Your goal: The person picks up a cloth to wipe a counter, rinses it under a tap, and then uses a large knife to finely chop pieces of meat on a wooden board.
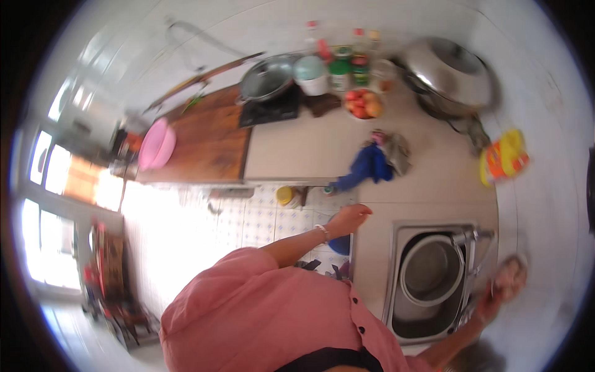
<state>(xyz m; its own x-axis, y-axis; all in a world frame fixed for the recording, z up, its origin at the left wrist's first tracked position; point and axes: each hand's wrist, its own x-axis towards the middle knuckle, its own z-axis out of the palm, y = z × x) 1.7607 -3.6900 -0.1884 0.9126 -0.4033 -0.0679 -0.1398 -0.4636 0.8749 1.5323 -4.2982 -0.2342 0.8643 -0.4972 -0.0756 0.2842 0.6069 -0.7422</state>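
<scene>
My left hand (351, 218), with a bracelet at the wrist, hovers by the front edge of the counter. Nothing shows in it, but blur hides how its fingers lie. Beyond the sink's right side, my right hand (490, 304) grips a blurred pinkish item (510, 279) near the white tiled wall; its kind is unclear. Between the hands is a stainless steel sink (404, 328) with a round metal basin (432, 301) inside and a faucet (470, 236) at its back edge. A crumpled blue cloth (372, 162) lies on the counter beside a greyish-brown cloth (397, 153).
A yellow bottle (504, 158) stands by the wall. Farther back are a large lidded wok (446, 79), a bowl of red and yellowish fruit (363, 104), several jars and bottles, and a lidded pot (268, 79) on a black cooktop (272, 111). Pink basins (158, 144) sit at left.
</scene>
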